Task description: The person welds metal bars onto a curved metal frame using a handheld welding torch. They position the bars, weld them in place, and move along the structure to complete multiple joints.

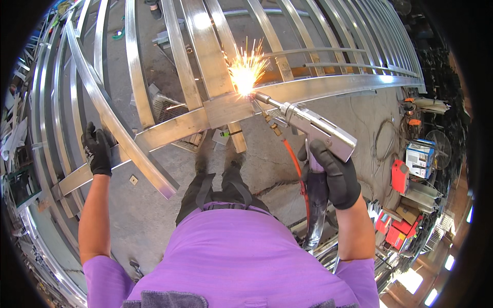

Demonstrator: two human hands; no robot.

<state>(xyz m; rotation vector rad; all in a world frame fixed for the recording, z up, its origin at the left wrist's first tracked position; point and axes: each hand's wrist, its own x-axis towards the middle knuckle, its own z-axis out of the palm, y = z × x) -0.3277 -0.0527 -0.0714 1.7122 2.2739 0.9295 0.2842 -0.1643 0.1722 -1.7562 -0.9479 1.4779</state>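
My right hand [334, 174], in a dark glove, is closed around the grip of a silver handheld welding gun [323, 126]. The gun's nozzle points to a joint on a metal frame [177, 126], where bright orange sparks [245, 74] spray out and hide the exact contact spot. A short flat metal piece [231, 109] lies at that joint. My left hand [96, 149], also gloved, rests on the left part of the frame with its fingers stretched away from me. A loose, slanting metal tube [105, 108] crosses the frame beside it.
An orange hose [295, 164] and a thick dark cable [317, 210] run from the gun toward me. Long metal bars [136, 66] spread away beyond the joint. Red cases [400, 231] and a blue-and-white box [420, 158] stand at the right. My legs are close below the frame.
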